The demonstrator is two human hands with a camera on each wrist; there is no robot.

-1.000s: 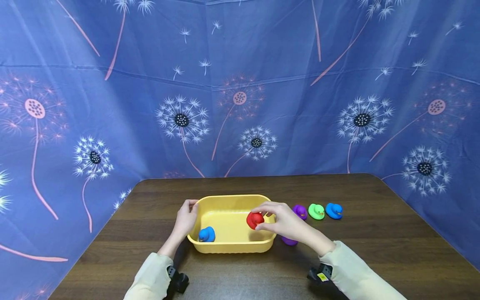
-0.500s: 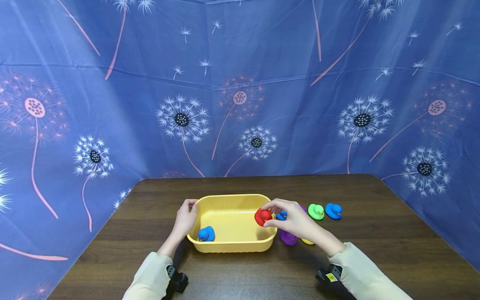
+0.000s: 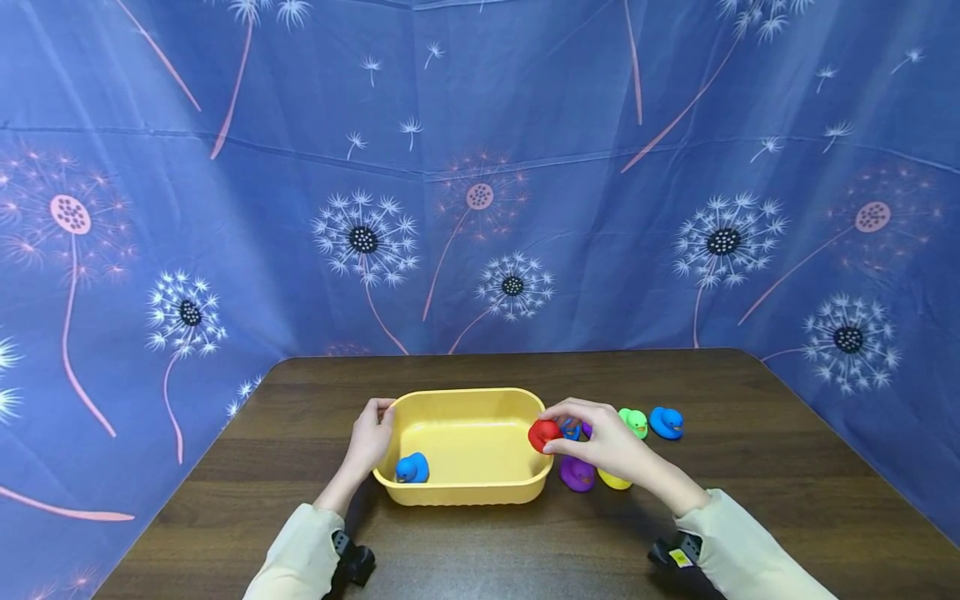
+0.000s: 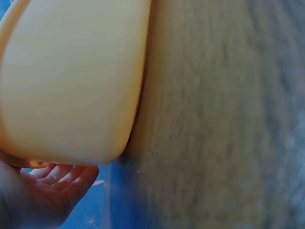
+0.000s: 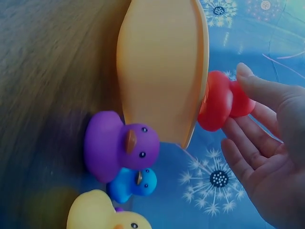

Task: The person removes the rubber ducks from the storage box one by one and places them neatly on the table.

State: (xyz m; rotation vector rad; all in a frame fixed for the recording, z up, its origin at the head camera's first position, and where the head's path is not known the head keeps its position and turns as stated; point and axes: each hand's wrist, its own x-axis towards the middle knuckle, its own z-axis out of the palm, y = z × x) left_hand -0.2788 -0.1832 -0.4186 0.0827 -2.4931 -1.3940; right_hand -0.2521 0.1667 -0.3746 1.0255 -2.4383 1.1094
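Note:
A yellow plastic tub stands on the wooden table, with a blue rubber duck in its front left corner. My left hand grips the tub's left end at the rim; in the left wrist view, the fingers show beside the tub wall. Pinched between the thumb and fingers of my right hand is a red rubber duck, held up at the tub's right rim. In the right wrist view, that red duck hangs off the table, close to the rim.
Right of the tub sit a purple duck, a yellow duck and a blue duck, partly behind my right hand. Farther right are a green duck and another blue duck. A dandelion-print cloth hangs behind the table.
My right hand has moved right with the red duck, from over the tub's inside to its right rim. The left hand and tub have stayed put.

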